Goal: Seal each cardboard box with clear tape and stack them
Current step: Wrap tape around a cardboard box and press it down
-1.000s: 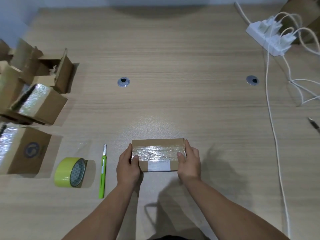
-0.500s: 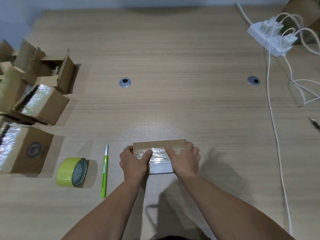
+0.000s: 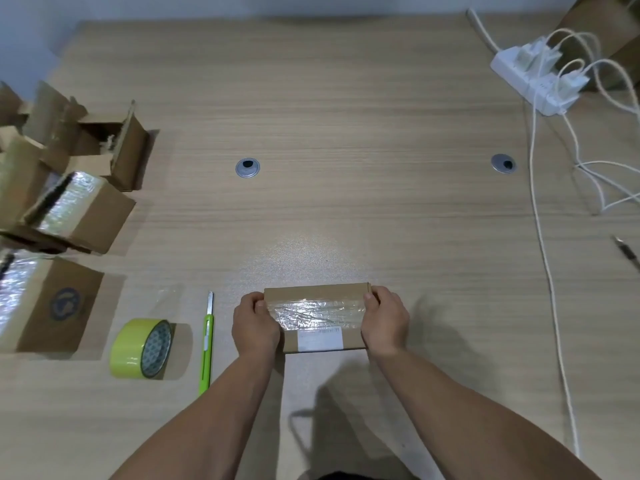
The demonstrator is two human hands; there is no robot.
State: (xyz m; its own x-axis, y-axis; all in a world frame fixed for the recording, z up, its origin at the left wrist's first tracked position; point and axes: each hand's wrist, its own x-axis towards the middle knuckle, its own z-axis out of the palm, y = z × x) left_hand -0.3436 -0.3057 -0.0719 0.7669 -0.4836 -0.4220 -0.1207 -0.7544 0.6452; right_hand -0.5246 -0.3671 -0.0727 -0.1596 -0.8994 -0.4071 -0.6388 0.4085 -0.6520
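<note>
**Flat box gripped at both short ends, long axis running left to right**

The wooden table (image 3: 346,116) fills the view, and everything below is placed from the flat box (image 3: 318,299) lying on it in front of the person.

Far to the left of the flat box is a cluster of other cardboard boxes. The nearest is a stamped box (image 3: 59,306) with shiny tape over its top. Beyond it is a taped box (image 3: 83,213), tilted, and further back an open box (image 3: 121,150) with its flaps standing up.

The flat box lies flat with its long axis left to right, square to the person. A strip of clear tape (image 3: 318,311) runs along that axis over the top face. A white label (image 3: 320,341) sits at the near edge.

The left hand (image 3: 254,323) grasps the box's left short end and the right hand (image 3: 386,320) grasps the right short end. Each has its thumb on the top face near a far corner and its fingers curled round the end.

Far back and to the right of the flat box is a white power strip (image 3: 512,69) with plugs in it. One white cable (image 3: 540,237) trails from it toward the near right.

Left of the flat box a yellow-green tape roll (image 3: 135,348) stands on its edge. Between the roll and the left hand lies a green cutter (image 3: 206,348), its blade end pointing away from the person.

Two metal grommets are set in the table beyond the flat box, one back-left (image 3: 247,167) and one back-right (image 3: 503,163).
</note>
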